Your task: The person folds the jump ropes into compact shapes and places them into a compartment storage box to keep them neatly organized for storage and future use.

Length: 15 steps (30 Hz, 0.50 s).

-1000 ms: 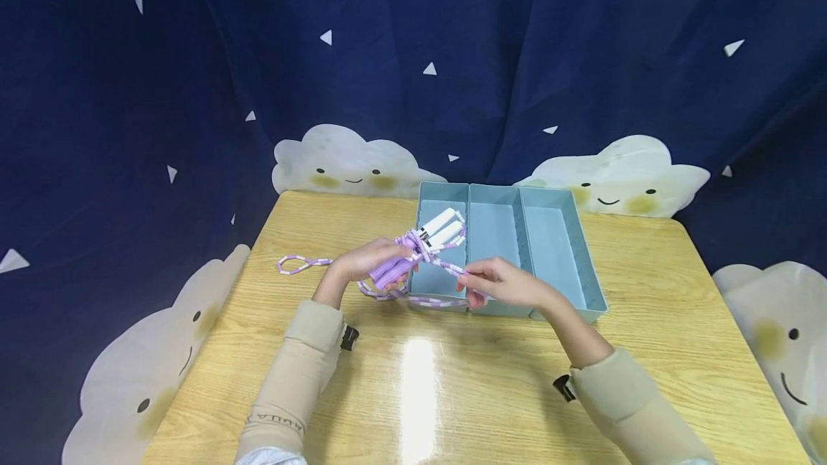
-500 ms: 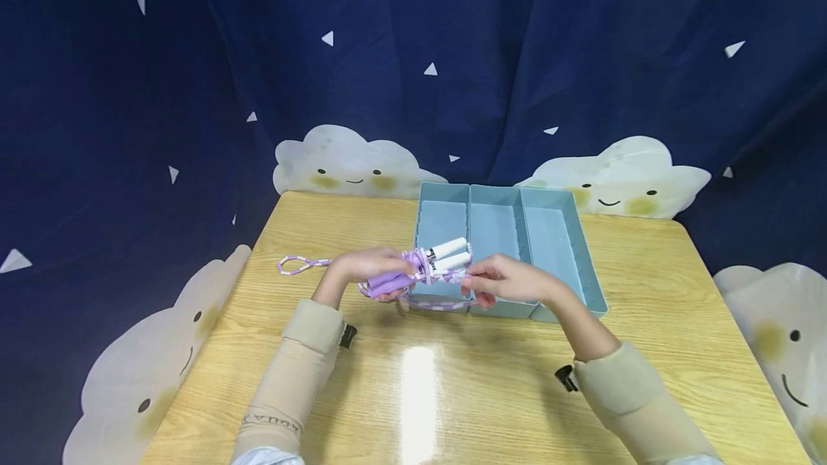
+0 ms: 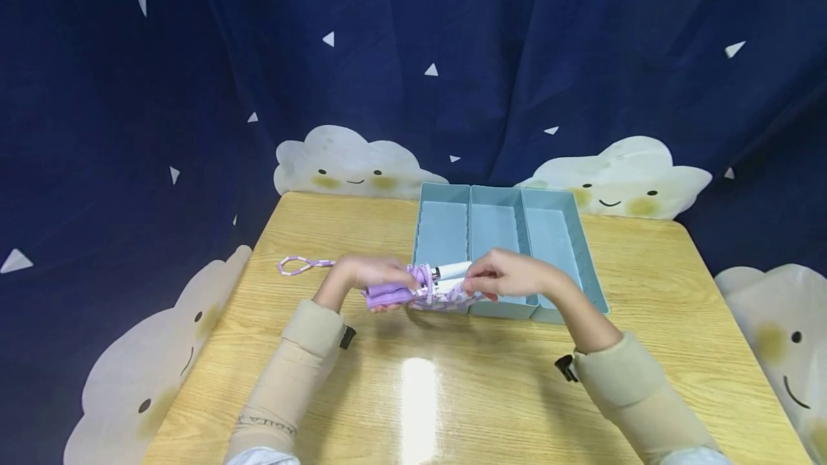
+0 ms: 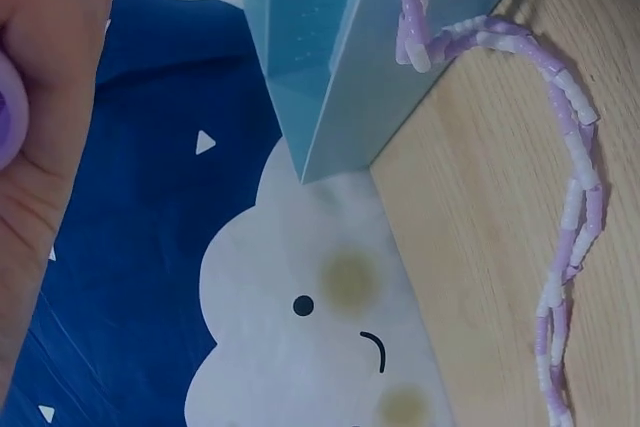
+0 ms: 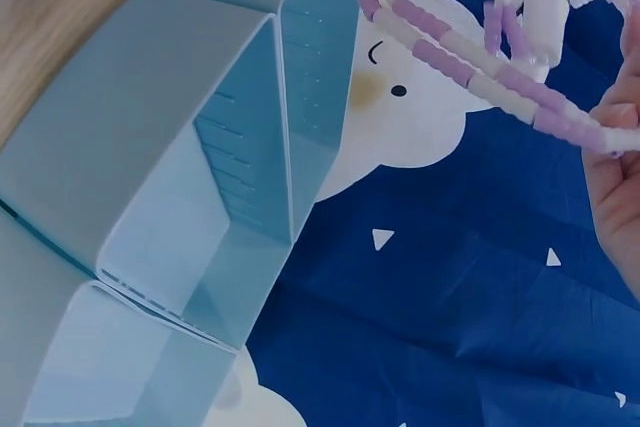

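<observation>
A beaded jump rope [image 3: 306, 263] in purple and white has its two handles side by side, with purple grips [image 3: 389, 294] and white ends [image 3: 452, 270]. My left hand [image 3: 375, 271] grips the purple part, and beaded cord is wound around the handles beside its fingers. Close to the white ends, my right hand [image 3: 510, 273] pinches a doubled stretch of beaded cord [image 5: 450, 62], seen running to its fingers in the right wrist view. In the left wrist view, a twisted tail of cord [image 4: 585, 147] hangs loose over the table. Part of the handles is hidden by my left hand.
Three pale blue bins [image 3: 562, 235] stand side by side just behind my hands, their near walls below the rope. The wooden table [image 3: 491, 386] extends in front and to both sides. A dark blue curtain [image 3: 388, 41] with clouds hangs behind.
The handles have swung down from a slant to nearly level, white ends pointing right. My right hand has brought the cord in against the white ends and shifted slightly right.
</observation>
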Motion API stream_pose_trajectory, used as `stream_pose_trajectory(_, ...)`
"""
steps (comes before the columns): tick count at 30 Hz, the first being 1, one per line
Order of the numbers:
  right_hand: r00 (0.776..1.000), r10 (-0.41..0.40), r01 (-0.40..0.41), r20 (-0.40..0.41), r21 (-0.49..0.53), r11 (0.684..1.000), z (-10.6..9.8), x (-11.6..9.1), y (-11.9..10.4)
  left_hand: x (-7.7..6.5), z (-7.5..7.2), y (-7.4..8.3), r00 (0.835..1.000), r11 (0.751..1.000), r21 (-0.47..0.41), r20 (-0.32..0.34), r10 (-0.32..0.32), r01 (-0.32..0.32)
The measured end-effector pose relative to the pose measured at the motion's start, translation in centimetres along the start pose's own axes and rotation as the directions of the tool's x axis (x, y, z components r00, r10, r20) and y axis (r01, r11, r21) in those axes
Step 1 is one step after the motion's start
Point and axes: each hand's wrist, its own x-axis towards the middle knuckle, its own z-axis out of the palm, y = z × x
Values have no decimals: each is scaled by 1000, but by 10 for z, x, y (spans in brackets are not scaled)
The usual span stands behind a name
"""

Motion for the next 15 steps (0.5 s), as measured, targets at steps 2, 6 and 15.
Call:
stream_pose_trajectory(2, 1000, -10, 10, 5, -1, 1000, -2, 1, -1, 1, 1, 0, 1000, 1000, -6, 28, -8, 8)
stream_pose_trajectory(6, 1000, -18, 18, 6, 4, 1000, -5, 3, -3, 4, 6, -1, 998, 1000, -1, 66, -12, 12)
stream_pose_trajectory(15, 998, -58, 57, 20, 19, 998, -9, 10, -7, 9, 20, 7, 987, 999, -45, 160, 3, 4)
